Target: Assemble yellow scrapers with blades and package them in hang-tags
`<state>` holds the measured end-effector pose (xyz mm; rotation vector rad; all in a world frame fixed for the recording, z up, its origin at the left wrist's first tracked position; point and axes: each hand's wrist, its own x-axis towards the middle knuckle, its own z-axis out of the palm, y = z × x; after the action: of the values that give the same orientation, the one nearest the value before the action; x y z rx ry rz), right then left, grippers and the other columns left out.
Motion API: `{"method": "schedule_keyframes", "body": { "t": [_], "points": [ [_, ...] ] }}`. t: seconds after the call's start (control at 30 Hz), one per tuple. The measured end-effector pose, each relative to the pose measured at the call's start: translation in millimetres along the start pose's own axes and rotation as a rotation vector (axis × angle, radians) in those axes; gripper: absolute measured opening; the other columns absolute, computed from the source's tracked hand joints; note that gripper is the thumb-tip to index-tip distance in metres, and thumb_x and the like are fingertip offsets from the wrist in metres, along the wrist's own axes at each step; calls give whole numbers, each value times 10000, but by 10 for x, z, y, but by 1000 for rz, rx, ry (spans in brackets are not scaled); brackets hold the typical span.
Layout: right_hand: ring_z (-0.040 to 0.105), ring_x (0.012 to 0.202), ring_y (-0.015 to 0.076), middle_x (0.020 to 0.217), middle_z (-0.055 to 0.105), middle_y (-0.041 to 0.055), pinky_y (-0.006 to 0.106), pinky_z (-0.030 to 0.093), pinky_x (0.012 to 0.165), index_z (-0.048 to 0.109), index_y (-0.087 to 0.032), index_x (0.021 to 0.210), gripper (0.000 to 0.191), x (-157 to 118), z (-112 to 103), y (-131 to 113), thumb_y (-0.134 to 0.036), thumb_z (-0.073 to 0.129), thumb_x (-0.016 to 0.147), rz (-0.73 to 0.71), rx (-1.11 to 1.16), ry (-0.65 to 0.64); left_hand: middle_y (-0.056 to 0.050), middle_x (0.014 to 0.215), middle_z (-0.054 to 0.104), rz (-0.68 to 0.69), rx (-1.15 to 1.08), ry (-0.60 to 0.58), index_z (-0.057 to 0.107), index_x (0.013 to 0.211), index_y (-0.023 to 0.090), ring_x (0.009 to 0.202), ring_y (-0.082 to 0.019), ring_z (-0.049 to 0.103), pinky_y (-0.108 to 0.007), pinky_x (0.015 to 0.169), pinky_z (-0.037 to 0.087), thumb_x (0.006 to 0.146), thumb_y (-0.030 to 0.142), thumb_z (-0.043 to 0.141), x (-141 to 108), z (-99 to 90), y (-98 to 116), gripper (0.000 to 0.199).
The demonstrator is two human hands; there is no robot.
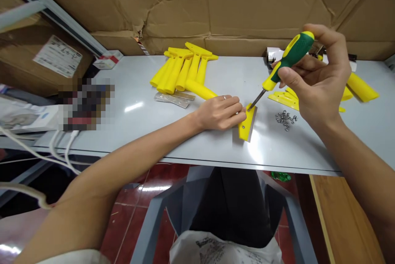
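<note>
My left hand point(221, 112) is wrapped over a yellow scraper point(246, 130) lying on the table, its handle showing to the left of the fingers. A metal blade point(253, 124) runs along the right edge of the scraper's head. In my right hand point(324, 79) is a green and yellow screwdriver point(296, 52), tilted, its tip at a screw near the top of the head. Another screw shows lower on the head. A small pile of screws point(286, 120) lies below my right hand.
Several yellow handles point(182, 68) lie at the table's back, with metal blades point(174, 99) in front. More yellow parts point(362, 87) are at the right. A cardboard box point(40, 58) and white cables point(69, 153) are at the left. The table's front edge point(216, 162) is near my arms.
</note>
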<state>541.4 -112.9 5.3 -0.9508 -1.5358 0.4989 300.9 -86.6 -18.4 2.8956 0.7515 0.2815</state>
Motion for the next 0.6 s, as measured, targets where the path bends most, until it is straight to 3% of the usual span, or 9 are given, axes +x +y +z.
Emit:
{"method": "schedule_keyframes", "body": {
  "t": [0.13, 0.23, 0.33, 0.4, 0.43, 0.53, 0.6],
  "points": [
    [763, 988, 215, 1400, 695, 66, 375, 657, 825, 611, -363, 1378, 566, -22, -4, -39, -511, 885, 905, -41, 16, -3, -56, 764, 549, 47, 54, -12, 541, 729, 242, 759, -215, 460, -385, 715, 367, 1105, 223, 318, 4, -13, 19, 438],
    [765, 982, 192, 1430, 675, 57, 378, 669, 867, 638, -365, 1384, 551, -20, 3, -13, -532, 883, 920, -79, 15, -8, -49, 747, 563, 127, 148, 50, 571, 750, 236, 734, -200, 473, -369, 672, 348, 1116, 180, 310, 8, 25, -4, 452],
    [754, 890, 130, 1477, 604, 4, 336, 661, 762, 624, -431, 1437, 681, 67, 3, 176, -661, 899, 858, -299, -24, 12, -21, 708, 561, 272, 350, 228, 606, 782, 222, 686, -168, 504, -332, 613, 337, 1124, 125, 363, 7, 129, -74, 430],
    [709, 775, 71, 1431, 576, -31, 268, 599, 613, 594, -492, 1477, 910, 166, -2, 356, -801, 934, 692, -544, -37, 14, 2, 694, 561, 384, 519, 405, 619, 819, 212, 666, -150, 534, -313, 592, 346, 1126, 105, 429, 3, 217, -132, 376],
    [696, 755, 64, 1389, 583, -37, 252, 572, 574, 585, -511, 1489, 969, 216, -6, 437, -856, 918, 647, -600, -35, 7, 11, 692, 560, 426, 596, 487, 623, 843, 209, 665, -145, 551, -308, 595, 362, 1124, 98, 459, 0, 258, -159, 344],
    [702, 771, 67, 1443, 588, -27, 249, 547, 534, 582, -533, 1520, 800, 311, -33, 562, -891, 761, 827, -650, -21, -28, 26, 690, 551, 459, 728, 633, 618, 882, 210, 688, -139, 585, -303, 623, 399, 1121, 93, 505, -10, 346, -219, 289],
    [734, 883, 108, 1509, 590, -21, 271, 588, 576, 575, -530, 1559, 695, 308, -63, 533, -836, 683, 944, -634, -46, -74, 23, 697, 561, 454, 728, 669, 611, 876, 206, 699, -139, 588, -305, 612, 389, 1118, 90, 510, -12, 370, -233, 287]
  ]
}}
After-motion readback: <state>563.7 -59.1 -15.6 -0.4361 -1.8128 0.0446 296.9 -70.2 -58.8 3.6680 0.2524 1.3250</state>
